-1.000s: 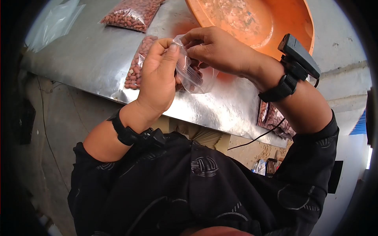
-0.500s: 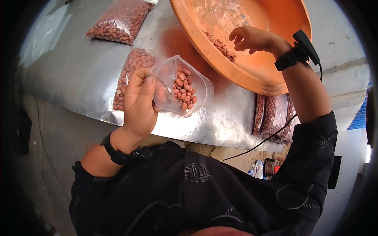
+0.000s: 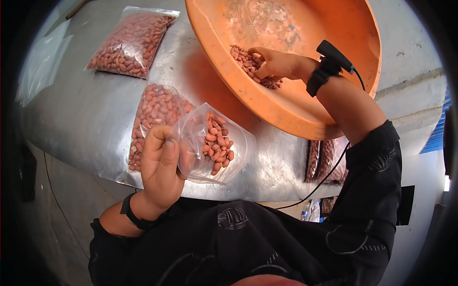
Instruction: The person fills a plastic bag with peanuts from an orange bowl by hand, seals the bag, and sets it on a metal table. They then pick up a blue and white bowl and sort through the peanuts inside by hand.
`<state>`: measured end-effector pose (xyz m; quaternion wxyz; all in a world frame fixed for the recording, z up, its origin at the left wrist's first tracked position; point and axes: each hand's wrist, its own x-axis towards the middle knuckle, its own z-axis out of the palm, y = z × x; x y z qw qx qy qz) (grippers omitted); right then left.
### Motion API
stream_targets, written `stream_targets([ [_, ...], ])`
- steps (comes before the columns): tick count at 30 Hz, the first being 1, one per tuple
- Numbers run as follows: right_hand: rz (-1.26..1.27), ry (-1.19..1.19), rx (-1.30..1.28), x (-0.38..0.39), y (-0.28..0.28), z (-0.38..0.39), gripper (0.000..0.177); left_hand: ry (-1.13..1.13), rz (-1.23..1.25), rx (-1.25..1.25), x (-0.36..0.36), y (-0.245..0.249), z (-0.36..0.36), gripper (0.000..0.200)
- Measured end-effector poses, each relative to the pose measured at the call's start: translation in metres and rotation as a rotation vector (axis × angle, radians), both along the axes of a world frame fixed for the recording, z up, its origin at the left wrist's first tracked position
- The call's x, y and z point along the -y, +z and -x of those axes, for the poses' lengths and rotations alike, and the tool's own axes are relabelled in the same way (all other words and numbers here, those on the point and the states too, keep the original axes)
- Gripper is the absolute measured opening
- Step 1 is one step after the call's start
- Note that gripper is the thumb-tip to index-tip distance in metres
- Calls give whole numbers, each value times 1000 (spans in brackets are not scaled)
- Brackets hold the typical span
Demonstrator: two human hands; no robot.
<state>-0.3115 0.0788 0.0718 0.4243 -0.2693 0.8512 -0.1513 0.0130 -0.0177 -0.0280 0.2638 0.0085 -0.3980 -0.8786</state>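
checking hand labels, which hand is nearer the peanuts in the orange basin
Right. The right hand touches the peanuts in the basin; the left hand is apart, outside it, holding a clear bag.

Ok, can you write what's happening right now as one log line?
left hand: holds open bag, some peanuts inside | right hand: in orange basin, curled over loose peanuts | table: filled bags lying flat

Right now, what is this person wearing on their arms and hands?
Both hands are bare: no gloves on the left hand or the right hand. The left wrist has a black band. The right wrist has a black strap carrying a small black box, with a thin black cable hanging from it. The sleeves are black with faint grey printed lines, pushed up the forearms.
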Motion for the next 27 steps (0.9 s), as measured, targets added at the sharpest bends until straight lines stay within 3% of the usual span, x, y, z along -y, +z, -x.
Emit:
stream_targets([
  [2,-30,-45,34,11,10,-11,77,15,2,23,-1,3,-1,14],
  [5,135,85,-190,18,-12,-13,70,-13,11,-25,1,-4,0,14],
  [8,34,196,-282,24,-12,-24,61,1,19,-27,0,-4,1,15],
  [11,337,433,-696,14,-58,8,47,20,79,-33,1,-5,1,16],
  [14,182,436,-960,9,-65,6,37,33,101,-27,0,-6,2,17],
  [20,50,296,-724,15,-37,-8,30,21,124,-37,3,-7,3,19],
  [23,97,461,-825,10,-45,16,25,40,146,-28,3,-6,4,19],
  [27,141,460,-802,4,-27,22,19,37,122,16,3,0,3,19],
])
